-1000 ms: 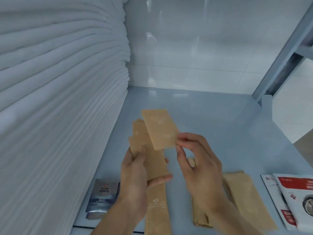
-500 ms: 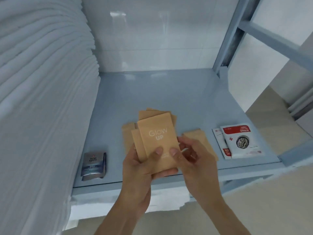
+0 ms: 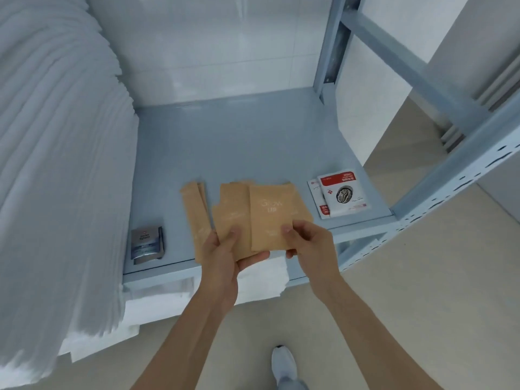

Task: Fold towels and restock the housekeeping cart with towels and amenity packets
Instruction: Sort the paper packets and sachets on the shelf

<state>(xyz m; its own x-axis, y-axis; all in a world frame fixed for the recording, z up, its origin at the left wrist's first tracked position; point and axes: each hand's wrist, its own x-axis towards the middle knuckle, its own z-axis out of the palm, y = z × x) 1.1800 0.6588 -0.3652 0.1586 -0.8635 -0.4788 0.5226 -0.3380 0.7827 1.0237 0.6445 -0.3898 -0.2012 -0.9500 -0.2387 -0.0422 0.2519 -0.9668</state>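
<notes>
A white shoe (image 3: 283,364) stood on the beige floor (image 3: 394,291) at the bottom of the view, below two bare forearms reaching toward a grey-blue shelf (image 3: 239,147). The left hand (image 3: 222,257) gripped a fanned bunch of tan packets (image 3: 230,218), thumb pressed on the front and fingers curled beneath. The right hand (image 3: 309,243) pinched the lower right corner of a front packet (image 3: 274,218) printed "Glow Up", thumb on its face, the other fingers tucked behind; that packet overlapped the bunch. Both were held just above the shelf's front edge.

On the shelf, narrow tan sachets (image 3: 194,212) lay flat just left of the held bunch. A grey foil packet (image 3: 147,243) lay near the front left corner, beside a tall stack of folded white towels (image 3: 56,164) that filled the left side. Two overlapping red-and-white packets (image 3: 339,197), the top one picturing a coffee bean, lay at the front right corner by the perforated metal upright (image 3: 450,175). More white towels (image 3: 261,280) showed on the level below. White wall tiles (image 3: 211,46) closed the back.
</notes>
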